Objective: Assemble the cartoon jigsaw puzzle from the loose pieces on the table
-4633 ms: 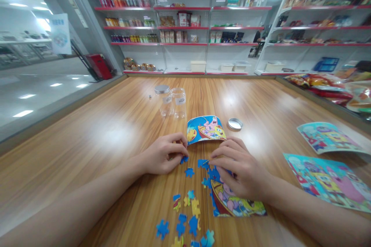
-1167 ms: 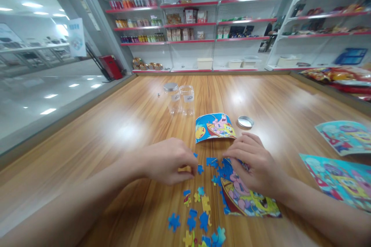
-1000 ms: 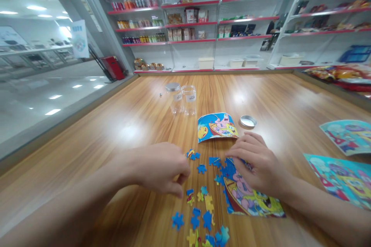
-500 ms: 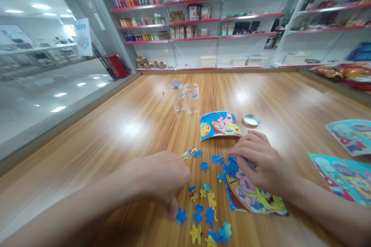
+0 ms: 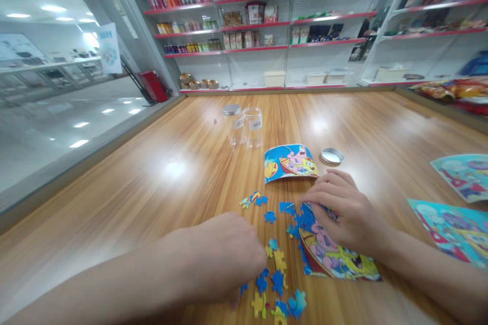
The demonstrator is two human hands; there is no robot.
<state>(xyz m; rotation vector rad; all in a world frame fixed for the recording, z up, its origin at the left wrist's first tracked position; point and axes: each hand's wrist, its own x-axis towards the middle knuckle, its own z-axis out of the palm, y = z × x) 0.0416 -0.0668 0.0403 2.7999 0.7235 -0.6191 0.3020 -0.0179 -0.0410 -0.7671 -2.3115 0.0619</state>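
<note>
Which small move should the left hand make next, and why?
Probably pick up a loose blue piece: the left hand is close to it, and the joined puzzle, partly covered by the right hand, has a jagged, unfinished left edge.

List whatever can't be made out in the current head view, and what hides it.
All in the head view:
Left hand: most of its fingers, and anything they hold, hidden behind the back of the hand.
Blue puzzle piece: mostly covered by that hand.
Joined puzzle: upper part covered by the right hand.
Nearer picture card: cut off by the right edge.
Lidless jar's label: print too small.
</note>
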